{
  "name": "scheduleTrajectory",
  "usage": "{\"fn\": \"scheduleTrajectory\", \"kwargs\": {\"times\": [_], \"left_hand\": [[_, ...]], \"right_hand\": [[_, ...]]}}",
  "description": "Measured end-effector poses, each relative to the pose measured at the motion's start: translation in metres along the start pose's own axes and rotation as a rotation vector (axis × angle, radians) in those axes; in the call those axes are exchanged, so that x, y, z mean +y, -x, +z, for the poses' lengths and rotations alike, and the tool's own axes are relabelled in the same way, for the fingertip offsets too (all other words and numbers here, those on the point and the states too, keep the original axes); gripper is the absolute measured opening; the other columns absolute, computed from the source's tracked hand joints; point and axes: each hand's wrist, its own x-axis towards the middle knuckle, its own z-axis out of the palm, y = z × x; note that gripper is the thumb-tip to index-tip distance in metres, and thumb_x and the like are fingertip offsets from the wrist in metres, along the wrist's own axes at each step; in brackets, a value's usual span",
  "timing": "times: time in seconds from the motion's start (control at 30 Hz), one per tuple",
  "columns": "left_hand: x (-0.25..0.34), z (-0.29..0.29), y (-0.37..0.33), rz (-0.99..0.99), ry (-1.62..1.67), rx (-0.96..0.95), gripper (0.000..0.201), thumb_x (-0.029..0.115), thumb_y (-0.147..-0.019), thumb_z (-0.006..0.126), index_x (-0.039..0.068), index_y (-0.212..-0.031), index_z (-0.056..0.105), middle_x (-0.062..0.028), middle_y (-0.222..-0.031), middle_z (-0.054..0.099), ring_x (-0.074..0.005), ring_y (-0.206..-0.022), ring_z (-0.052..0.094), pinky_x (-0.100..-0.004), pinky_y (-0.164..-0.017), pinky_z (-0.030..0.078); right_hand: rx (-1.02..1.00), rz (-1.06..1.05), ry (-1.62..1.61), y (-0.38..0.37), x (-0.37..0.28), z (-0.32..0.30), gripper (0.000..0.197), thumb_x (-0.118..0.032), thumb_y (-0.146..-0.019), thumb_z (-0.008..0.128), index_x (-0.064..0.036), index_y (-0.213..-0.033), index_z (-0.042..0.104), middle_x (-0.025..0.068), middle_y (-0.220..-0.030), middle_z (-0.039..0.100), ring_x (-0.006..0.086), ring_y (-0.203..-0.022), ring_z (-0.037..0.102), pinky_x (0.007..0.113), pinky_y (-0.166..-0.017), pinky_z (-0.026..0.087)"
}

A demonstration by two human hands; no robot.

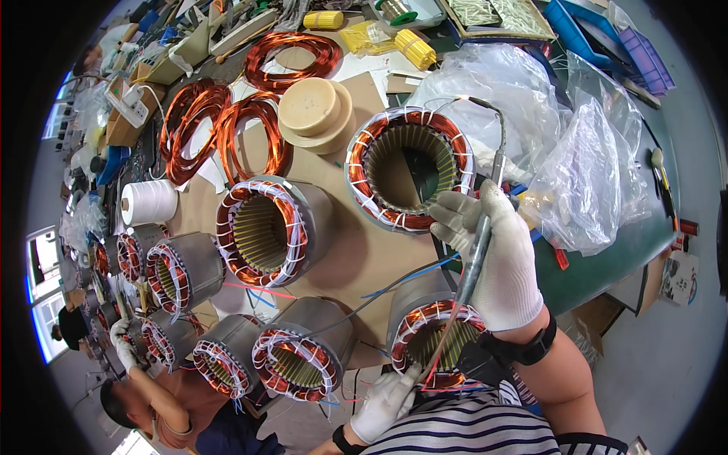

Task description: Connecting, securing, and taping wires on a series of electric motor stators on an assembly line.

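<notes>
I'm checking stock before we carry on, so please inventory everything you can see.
Wound stators: at least nine, grey with copper windings and white lacing, centre to lower left
Copper wire coils: three, orange-brown, upper left of centre
Stepped spool: one, beige, beside the coils
Thread cone: one, white, left
Ribbed bundles: two, yellow, top
Clear bags: several, transparent, right
Blue tray: at least one, top right
Crate: one, purple, far right
Power strip: one, white, upper left
Distant clutter: uncountable, mixed, upper left
Co-worker: one, brown top, lower left
Rod-like tool: one, grey, across right palm
Right hand: one, white glove, right of centre
Left hand: one, white glove, bottom centre
</notes>
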Motion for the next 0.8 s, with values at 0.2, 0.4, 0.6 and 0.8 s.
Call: {"fn": "scheduleTrajectory", "kwargs": {"times": [0.2, 0.4, 0.6, 0.8], "left_hand": [[0.0029, 0.0008, 0.0012, 0.003, -0.009, 0.011, 0.055, -0.003, -0.072, 0.060, -0.003, -0.125, 0.045, -0.0100, -0.067, 0.048, -0.0280, -0.062, 0.051, -0.0369, -0.059, 0.042], [-0.0025, 0.0011, 0.0020, 0.001, 0.002, 0.014, 0.054, -0.002, -0.073, 0.060, -0.003, -0.124, 0.045, -0.0102, -0.067, 0.048, -0.0282, -0.062, 0.051, -0.0371, -0.059, 0.042], [0.0021, -0.0002, 0.0022, -0.016, -0.014, -0.001, 0.053, -0.002, -0.073, 0.060, -0.003, -0.124, 0.046, -0.0109, -0.069, 0.049, -0.0286, -0.063, 0.051, -0.0370, -0.059, 0.042], [0.0024, -0.0007, 0.0011, -0.008, -0.014, 0.002, 0.054, -0.002, -0.073, 0.061, -0.003, -0.125, 0.045, -0.0112, -0.069, 0.049, -0.0288, -0.063, 0.051, -0.0371, -0.060, 0.042]], "right_hand": [[-0.003, -0.006, -0.030, 0.0018, 0.0004, -0.0018, 0.041, -0.031, -0.095, 0.044, 0.0083, -0.104, 0.050, 0.0195, -0.104, 0.059, 0.0245, -0.094, 0.060, 0.034, -0.081, 0.048], [-0.005, 0.002, -0.022, 0.0005, 0.0022, 0.0008, 0.040, -0.031, -0.095, 0.043, 0.0071, -0.106, 0.050, 0.0194, -0.103, 0.059, 0.0248, -0.094, 0.060, 0.034, -0.081, 0.048], [0.017, -0.005, -0.029, 0.0022, 0.0024, 0.0003, 0.043, -0.033, -0.093, 0.046, 0.0066, -0.105, 0.056, 0.0155, -0.098, 0.063, 0.0215, -0.090, 0.061, 0.030, -0.079, 0.048], [0.004, 0.000, 0.009, 0.0016, 0.0024, -0.0013, 0.043, -0.035, -0.093, 0.046, 0.0055, -0.104, 0.057, 0.0156, -0.095, 0.064, 0.0201, -0.086, 0.061, 0.029, -0.077, 0.047]]}}
